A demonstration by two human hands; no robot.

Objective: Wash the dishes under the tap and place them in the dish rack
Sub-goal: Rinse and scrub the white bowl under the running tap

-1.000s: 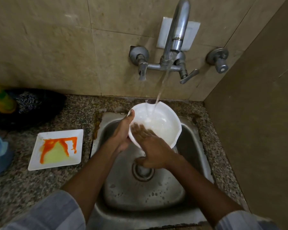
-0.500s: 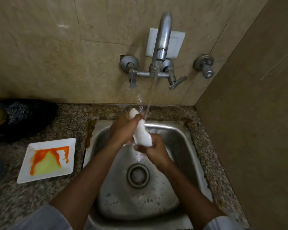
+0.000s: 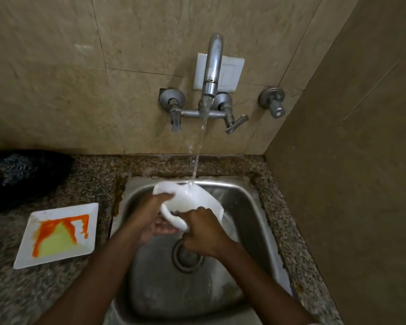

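White square ceramic bowl [image 3: 192, 202] over steel sink [image 3: 242, 207], under tap stream. Left hand [image 3: 150, 216] and right hand [image 3: 202, 231] both gripping rim. Probably wet, slippery, breakable, light; best held by rim.

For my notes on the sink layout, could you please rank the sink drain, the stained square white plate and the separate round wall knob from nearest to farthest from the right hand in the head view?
From the right hand:
1. Round metal sink drain, just below the hand in the basin.
2. Stained square white plate, on the left counter.
3. Separate round metal wall knob, up on the right wall.
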